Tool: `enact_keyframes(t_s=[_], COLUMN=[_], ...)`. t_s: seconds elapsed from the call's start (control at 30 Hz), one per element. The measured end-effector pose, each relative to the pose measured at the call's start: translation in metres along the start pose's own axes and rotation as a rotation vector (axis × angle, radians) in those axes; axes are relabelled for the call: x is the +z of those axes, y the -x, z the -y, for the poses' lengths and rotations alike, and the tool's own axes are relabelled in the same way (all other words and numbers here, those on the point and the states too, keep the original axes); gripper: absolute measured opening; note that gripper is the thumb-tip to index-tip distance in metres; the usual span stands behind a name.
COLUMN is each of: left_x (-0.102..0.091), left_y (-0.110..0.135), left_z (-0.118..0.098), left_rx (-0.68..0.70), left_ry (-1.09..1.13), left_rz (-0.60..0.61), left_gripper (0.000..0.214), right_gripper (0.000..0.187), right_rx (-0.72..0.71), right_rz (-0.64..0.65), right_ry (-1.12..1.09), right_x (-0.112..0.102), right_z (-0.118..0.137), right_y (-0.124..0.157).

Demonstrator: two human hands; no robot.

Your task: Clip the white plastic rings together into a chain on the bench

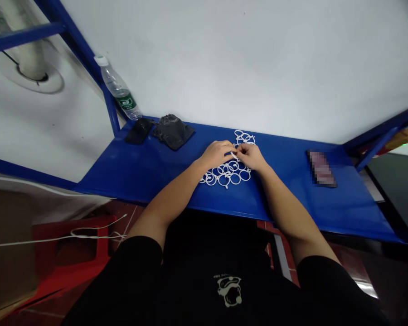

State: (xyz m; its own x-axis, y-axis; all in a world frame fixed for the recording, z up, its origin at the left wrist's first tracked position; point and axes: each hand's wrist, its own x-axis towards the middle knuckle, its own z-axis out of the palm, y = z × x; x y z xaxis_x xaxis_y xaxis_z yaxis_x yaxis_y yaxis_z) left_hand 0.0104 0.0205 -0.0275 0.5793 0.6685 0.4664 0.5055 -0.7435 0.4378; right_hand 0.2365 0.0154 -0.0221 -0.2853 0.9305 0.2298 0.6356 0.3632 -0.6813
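Several thin white rings (pixel 235 179), some with small knobs on their rims, lie overlapping on the blue tabletop (pixel 170 172). I cannot tell whether they are linked. Over the middle of them, my left hand (pixel 218 153) and my right hand (pixel 252 156) meet with fingers bent inward. A white ring (pixel 234 155) shows between the fingertips, held by both hands in a pinch. More rings spread below the hands, and a few lie just beyond them towards the wall. My fingers partly cover the held ring and those under it.
Against the wall at left lean a clear plastic bottle (pixel 120 90), a flat black object (pixel 139 131) and a black drawstring pouch (pixel 173 131). A phone (pixel 321 168) lies at right. Blue frame bars (pixel 377 136) edge the table. Below left is a red stool (pixel 71 253) with white cables.
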Motion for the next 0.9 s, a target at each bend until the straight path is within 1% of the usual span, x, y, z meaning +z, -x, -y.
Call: enact_keyframes(t_s=[0.07,0.17,0.3,0.4,0.5,0.57,0.63,0.73,0.8,0.9], left_x=[-0.003,-0.006,-0.007,-0.006,-0.004,-0.004,-0.004,-0.005,-0.006,-0.007], left_y=[-0.001,-0.001,-0.002,-0.002,-0.002,-0.002,-0.001,-0.001,-0.001,-0.001], left_z=[0.002,0.003,0.001,0.000,0.000,0.000,-0.001,-0.001,-0.001,0.000], left_rx=[-0.053,-0.150,-0.227,-0.208,-0.152,-0.118,-0.098,-0.096,-0.108,-0.113], left_ry=[-0.024,-0.052,-0.101,-0.092,-0.050,-0.021,-0.007,-0.023,-0.045,-0.055], left_rz=[-0.024,-0.089,-0.141,-0.117,-0.088,-0.093,-0.101,-0.096,-0.097,-0.102], left_gripper=[0.012,0.023,0.031,0.030,0.026,0.019,0.019,0.030,0.037,0.042], right_gripper=[0.022,0.034,0.043,0.047,0.052,0.055,0.057,0.054,0.050,0.047], right_rx=[-0.020,-0.085,-0.195,-0.240,-0.196,-0.151,-0.116,-0.083,-0.084,-0.116], right_rz=[-0.021,-0.049,0.002,-0.008,-0.072,-0.087,-0.061,0.005,0.039,0.050], right_ry=[-0.068,-0.131,-0.061,0.025,0.042,0.031,0.024,0.029,0.027,0.005], right_x=[0.000,-0.003,-0.003,-0.001,-0.001,-0.002,-0.004,-0.006,-0.006,-0.008], right_z=[-0.001,0.002,0.010,0.013,0.013,0.013,0.013,0.013,0.015,0.017], right_y=[0.001,0.003,0.008,0.009,0.008,0.008,0.008,0.009,0.010,0.011])
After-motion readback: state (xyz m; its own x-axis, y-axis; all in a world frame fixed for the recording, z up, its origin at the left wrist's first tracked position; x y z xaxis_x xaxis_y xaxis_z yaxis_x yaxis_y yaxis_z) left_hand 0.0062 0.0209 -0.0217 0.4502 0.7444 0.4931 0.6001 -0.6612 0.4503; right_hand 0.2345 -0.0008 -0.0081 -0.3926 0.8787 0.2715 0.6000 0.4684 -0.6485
